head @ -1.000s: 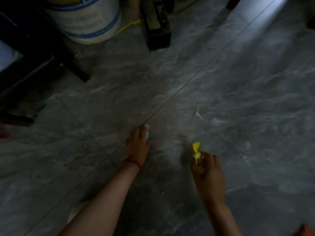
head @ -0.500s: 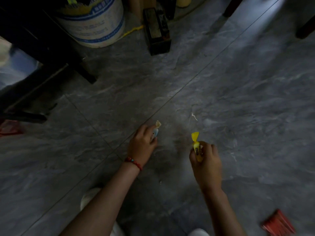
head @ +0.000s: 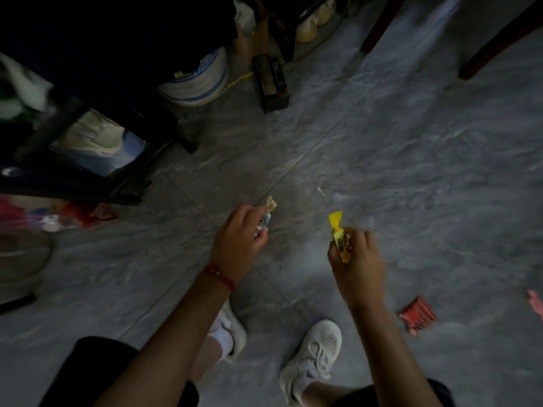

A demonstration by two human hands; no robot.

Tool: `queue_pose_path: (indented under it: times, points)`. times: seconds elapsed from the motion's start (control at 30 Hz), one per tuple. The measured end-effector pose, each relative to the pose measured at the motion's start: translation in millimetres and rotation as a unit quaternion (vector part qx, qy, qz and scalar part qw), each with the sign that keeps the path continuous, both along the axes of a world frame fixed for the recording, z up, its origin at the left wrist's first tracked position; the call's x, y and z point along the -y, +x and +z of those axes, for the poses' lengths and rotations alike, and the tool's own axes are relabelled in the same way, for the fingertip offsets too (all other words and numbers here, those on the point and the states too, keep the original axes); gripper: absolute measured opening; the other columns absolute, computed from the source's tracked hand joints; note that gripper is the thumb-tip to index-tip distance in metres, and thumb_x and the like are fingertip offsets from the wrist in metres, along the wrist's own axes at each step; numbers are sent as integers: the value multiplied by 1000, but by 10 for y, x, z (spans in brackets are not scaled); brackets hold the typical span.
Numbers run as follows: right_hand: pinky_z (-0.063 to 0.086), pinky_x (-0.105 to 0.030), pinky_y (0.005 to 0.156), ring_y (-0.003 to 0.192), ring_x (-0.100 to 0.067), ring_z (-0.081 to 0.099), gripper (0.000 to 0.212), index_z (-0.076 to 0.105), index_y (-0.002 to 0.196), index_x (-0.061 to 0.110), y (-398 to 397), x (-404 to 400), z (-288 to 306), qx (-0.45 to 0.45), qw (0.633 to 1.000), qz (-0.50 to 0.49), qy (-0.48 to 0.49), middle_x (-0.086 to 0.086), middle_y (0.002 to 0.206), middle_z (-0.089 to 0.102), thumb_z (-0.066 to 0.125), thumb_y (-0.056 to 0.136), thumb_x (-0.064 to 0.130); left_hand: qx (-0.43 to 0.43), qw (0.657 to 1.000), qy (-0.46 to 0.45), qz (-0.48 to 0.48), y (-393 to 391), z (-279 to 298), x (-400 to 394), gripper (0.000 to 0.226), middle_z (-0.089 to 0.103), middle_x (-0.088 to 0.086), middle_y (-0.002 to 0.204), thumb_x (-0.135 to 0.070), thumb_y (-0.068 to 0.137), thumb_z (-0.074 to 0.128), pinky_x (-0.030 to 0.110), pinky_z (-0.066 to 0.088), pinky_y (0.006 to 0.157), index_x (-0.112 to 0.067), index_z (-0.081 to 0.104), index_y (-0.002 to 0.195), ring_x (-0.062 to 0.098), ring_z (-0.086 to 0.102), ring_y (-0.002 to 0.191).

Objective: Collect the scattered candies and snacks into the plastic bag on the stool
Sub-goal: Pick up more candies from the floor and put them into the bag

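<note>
Head view, looking down on a dim grey stone floor [head: 411, 160]. Left hand [head: 239, 239] raised above the floor, fingers pinched tight on a small pale-wrapped candy [head: 269, 211], its twisted end poking out past the fingertips. Red bead bracelet [head: 220, 276] on that wrist. Right hand [head: 357, 259] up at about the same level, closed around a yellow-wrapped candy [head: 338, 235], twisted yellow tail standing up above the knuckles, dark print on the wrapper facing the camera. Both candies off the floor, well apart from each other.

Low right, a red snack packet [head: 417, 315] lying flat on the floor, near the right forearm but not touching. At the far right edge, a pink wrapper [head: 535, 301], partly cut off by the frame. Small white scrap [head: 321, 190] on the floor beyond the hands.

Two white sneakers [head: 313, 359] planted below the arms, dark shorts at the bottom edge.

Far left, blurred colourful wrappers in clear plastic, likely the plastic bag [head: 44, 218], sitting just below a dark furniture frame [head: 88, 183]; stool itself not clearly made out. Up top, a white bucket with blue bands [head: 199, 83] and a dark box [head: 271, 83] beside it.
</note>
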State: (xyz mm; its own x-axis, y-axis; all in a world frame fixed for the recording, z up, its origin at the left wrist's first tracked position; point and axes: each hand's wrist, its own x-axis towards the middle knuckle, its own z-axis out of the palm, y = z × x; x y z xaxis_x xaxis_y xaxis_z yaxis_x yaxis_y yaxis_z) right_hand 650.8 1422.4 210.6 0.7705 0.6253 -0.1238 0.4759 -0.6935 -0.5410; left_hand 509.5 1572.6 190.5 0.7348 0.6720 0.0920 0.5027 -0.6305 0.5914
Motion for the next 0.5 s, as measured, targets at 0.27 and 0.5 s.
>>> queue_pose_path:
  times: [0.27, 0.5]
  points:
    - [26, -21, 49, 64, -30, 54, 24, 61, 96, 4, -104, 1, 1760, 12, 1000, 1, 0, -14, 83, 56, 71, 74, 5, -46, 999, -23, 14, -289, 1823, 46, 35, 60, 16, 87, -22, 76, 47, 27, 49, 60, -4, 65, 101, 28, 61, 70]
    - [27, -20, 46, 62, -26, 53, 26, 60, 98, 6, -344, -46, 2894, 9, 999, 48, 2, -13, 84, 55, 69, 74, 11, -54, 998, -19, 16, -604, 2949, -21, 36, 60, 19, 83, 3, 61, 77, 32, 53, 58, 0, 64, 94, 33, 62, 66]
